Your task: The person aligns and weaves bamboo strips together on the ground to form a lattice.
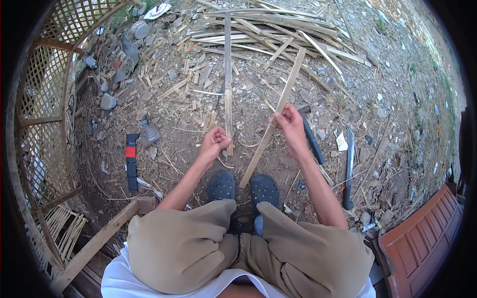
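A long, narrow bamboo strip (228, 114) runs away from me, and my left hand (215, 143) is closed on it near its near end. My right hand (292, 128) pinches another bamboo strip (287, 93) between thumb and fingers. That one slants from between my shoes up toward the right. Partly behind my right hand and forearm lies a hammer (313, 140) with a dark handle. Farther right, a machete (350, 164) with a black handle rests on the ground, its blade pointing away from me.
A pile of bamboo strips (278, 30) lies at the far side. Chips and stones litter the dirt. At left are a black case with a red band (131, 161), a crushed plastic bottle (150, 134) and a lattice panel (42, 99). A brown plastic piece (422, 243) stands lower right.
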`<state>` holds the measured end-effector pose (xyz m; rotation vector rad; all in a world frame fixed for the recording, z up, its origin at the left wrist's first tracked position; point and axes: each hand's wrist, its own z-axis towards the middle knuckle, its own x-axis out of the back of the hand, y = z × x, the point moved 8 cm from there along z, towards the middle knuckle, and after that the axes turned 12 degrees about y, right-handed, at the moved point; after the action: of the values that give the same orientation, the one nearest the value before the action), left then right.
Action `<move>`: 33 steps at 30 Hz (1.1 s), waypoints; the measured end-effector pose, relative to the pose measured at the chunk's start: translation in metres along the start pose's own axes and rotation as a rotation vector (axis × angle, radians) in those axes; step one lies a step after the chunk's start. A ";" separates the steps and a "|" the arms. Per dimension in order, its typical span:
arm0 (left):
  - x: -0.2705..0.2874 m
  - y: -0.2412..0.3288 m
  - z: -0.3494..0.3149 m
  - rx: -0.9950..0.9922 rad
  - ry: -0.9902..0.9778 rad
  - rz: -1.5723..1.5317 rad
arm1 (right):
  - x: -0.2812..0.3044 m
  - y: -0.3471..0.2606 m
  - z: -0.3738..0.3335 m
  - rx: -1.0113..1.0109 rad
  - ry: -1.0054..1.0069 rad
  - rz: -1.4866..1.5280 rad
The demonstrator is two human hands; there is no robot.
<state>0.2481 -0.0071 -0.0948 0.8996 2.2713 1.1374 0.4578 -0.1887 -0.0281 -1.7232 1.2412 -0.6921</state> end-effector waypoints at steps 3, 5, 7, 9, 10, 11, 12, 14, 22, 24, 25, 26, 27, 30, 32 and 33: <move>0.004 -0.012 -0.008 -0.019 -0.029 0.003 | -0.003 -0.019 0.017 0.051 0.029 -0.008; -0.004 -0.014 -0.012 -0.016 -0.055 0.001 | 0.003 -0.026 0.033 0.081 0.010 -0.033; -0.012 -0.011 -0.014 -0.020 -0.072 0.001 | 0.006 -0.024 0.041 0.011 0.034 0.029; -0.015 -0.014 -0.018 0.002 -0.094 0.000 | 0.000 -0.021 0.048 -0.037 0.037 0.121; -0.018 -0.014 -0.019 0.011 -0.108 -0.003 | -0.004 -0.020 0.051 -0.077 0.010 0.208; -0.021 -0.015 -0.021 0.007 -0.123 -0.023 | -0.008 -0.020 0.055 -0.117 -0.016 0.296; -0.025 -0.016 -0.023 0.002 -0.139 -0.043 | -0.012 -0.020 0.058 -0.156 -0.043 0.384; -0.029 -0.016 -0.030 0.010 -0.165 -0.070 | -0.022 -0.037 0.059 -0.033 -0.026 0.211; -0.050 -0.019 -0.051 -0.038 -0.277 -0.031 | -0.051 -0.054 0.067 0.054 -0.038 0.110; -0.054 -0.020 -0.054 -0.018 -0.276 -0.076 | -0.050 -0.055 0.068 0.088 -0.016 0.143; -0.055 -0.020 -0.055 -0.008 -0.274 -0.099 | -0.051 -0.055 0.067 0.080 -0.032 0.141; -0.054 -0.025 -0.055 0.012 -0.319 -0.040 | -0.052 -0.055 0.067 0.072 -0.048 0.140; -0.050 -0.033 -0.053 0.032 -0.364 0.019 | -0.053 -0.055 0.066 0.065 -0.064 0.138; -0.051 -0.018 -0.047 -0.046 -0.529 0.330 | -0.052 -0.052 0.056 0.012 -0.113 0.202; -0.055 0.015 -0.034 -0.172 -0.495 0.421 | -0.055 -0.052 0.047 0.025 -0.123 0.199; -0.056 0.032 -0.025 -0.246 -0.409 0.383 | -0.058 -0.051 0.043 0.032 -0.127 0.198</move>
<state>0.2823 -0.0460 -0.0490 1.3587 1.6354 1.2197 0.4966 -0.1143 0.0005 -1.5675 1.2838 -0.4757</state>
